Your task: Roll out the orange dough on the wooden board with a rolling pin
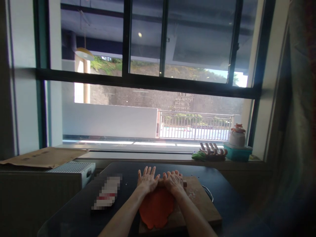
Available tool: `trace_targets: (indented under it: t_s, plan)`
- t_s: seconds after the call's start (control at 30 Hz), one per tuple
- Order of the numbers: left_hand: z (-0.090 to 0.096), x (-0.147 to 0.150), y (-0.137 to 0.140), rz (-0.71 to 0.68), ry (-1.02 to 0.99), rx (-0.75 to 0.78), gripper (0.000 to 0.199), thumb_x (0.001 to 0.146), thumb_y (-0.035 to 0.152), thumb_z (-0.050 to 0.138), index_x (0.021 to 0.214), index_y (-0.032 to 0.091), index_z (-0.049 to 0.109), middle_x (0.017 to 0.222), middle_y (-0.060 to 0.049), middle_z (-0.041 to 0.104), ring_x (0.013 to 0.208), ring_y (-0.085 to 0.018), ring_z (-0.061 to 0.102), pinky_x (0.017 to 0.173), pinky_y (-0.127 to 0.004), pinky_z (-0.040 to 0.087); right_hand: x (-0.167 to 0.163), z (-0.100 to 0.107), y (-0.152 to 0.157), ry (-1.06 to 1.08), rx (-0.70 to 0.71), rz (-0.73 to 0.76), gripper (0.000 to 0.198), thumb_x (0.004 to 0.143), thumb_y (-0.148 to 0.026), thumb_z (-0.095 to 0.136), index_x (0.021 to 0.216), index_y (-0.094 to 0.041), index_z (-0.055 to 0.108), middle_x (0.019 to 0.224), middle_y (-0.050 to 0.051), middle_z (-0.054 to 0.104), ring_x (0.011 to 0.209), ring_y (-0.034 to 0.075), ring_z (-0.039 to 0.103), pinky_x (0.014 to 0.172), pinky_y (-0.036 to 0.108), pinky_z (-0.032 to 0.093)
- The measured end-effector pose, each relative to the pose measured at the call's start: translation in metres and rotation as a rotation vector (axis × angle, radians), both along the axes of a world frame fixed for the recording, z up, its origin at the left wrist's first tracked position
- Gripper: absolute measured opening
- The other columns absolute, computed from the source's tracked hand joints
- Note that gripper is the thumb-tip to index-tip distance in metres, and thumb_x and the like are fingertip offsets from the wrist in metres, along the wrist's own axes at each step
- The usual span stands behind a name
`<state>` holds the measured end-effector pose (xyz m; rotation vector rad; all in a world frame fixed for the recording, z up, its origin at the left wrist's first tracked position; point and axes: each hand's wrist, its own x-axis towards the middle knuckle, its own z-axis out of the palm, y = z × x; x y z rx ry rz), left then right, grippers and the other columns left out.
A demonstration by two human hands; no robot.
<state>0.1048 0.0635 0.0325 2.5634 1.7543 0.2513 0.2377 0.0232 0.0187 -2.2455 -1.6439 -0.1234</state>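
An orange sheet of dough (158, 207) lies flattened on a wooden board (207, 214). Across its far edge runs a wooden rolling pin (161, 183), mostly covered by my hands, with one end (185, 184) showing at the right. My left hand (147, 180) rests palm-down at the pin's left part, its fingers spread and pointing away from me. Over the right part of the pin, my right hand (174, 181) also presses palm-down, fingers stretched forward and slightly bent. Neither hand is wrapped round the pin. White powder (193, 194) dusts the board beside my right wrist.
The board lies on a dark table (74, 210). A pixelated packet (108, 193) is at the left, and a metal handle (207, 193) sticks out right of the board. Brown paper (44, 156) covers a white appliance (90, 168). A teal box (237, 153) stands on the windowsill.
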Motion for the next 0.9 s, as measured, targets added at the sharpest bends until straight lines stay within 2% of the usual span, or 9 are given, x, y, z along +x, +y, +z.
trace_targets:
  t_s: [0.33, 0.7, 0.9]
  plan:
    - [-0.009, 0.008, 0.028, 0.003, 0.006, -0.033, 0.072, 0.088, 0.057, 0.013, 0.148, 0.019, 0.023, 0.154, -0.009, 0.027, 0.144, -0.027, 0.014, 0.113, -0.056, 0.007, 0.007, 0.007, 0.016, 0.027, -0.070, 0.000, 0.047, 0.094, -0.047, 0.029, 0.108, -0.022, 0.066, 0.116, 0.010, 0.064, 0.116, 0.029, 0.049, 0.093, 0.043, 0.033]
    - [-0.001, -0.003, -0.003, -0.012, -0.006, -0.008, 0.070, 0.089, 0.054, 0.015, 0.148, 0.018, 0.025, 0.154, -0.009, 0.026, 0.144, -0.028, 0.013, 0.113, -0.057, 0.008, -0.003, -0.001, -0.006, -0.016, 0.001, 0.004, 0.046, 0.094, -0.044, 0.029, 0.102, -0.022, 0.069, 0.111, 0.009, 0.066, 0.114, 0.029, 0.050, 0.095, 0.044, 0.034]
    - [0.000, -0.001, 0.001, -0.005, -0.015, -0.008, 0.070, 0.089, 0.054, 0.015, 0.147, 0.017, 0.026, 0.154, -0.009, 0.027, 0.144, -0.028, 0.013, 0.113, -0.057, 0.008, -0.001, 0.000, -0.001, -0.014, -0.018, 0.001, 0.046, 0.094, -0.044, 0.028, 0.102, -0.023, 0.069, 0.112, 0.009, 0.066, 0.115, 0.029, 0.050, 0.095, 0.044, 0.034]
